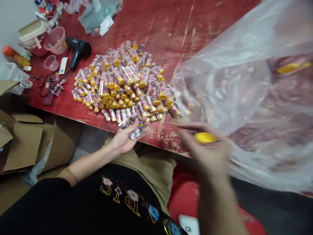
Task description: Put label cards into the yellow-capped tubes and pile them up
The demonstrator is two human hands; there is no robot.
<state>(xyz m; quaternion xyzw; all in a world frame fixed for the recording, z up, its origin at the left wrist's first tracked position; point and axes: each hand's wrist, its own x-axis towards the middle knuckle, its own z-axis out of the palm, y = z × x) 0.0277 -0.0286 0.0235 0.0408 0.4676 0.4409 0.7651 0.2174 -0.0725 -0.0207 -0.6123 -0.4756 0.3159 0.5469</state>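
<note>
My left hand (123, 140) is palm up at the table's front edge. Its thumb presses on some shiny, dark-patterned plastic pieces (137, 133), perhaps film sleeves; blur hides their exact kind. On the right, my right hand (211, 150) is smeared by motion, its fingers curled around something with a round yellow end (205, 137) like a cap. The rest of that thing is hidden in the hand. Beyond my left hand lies a big pile of small clear tubes (117, 81) with yellow caps and pinkish labels, some in a row along the near side.
A large clear plastic bag (234, 94) covers the right of the red table (158, 26), with yellow and pink things inside. At left are a black hair dryer (78, 49), a pink basket (56, 39) and cables. Cardboard boxes (26, 140) stand below on the left.
</note>
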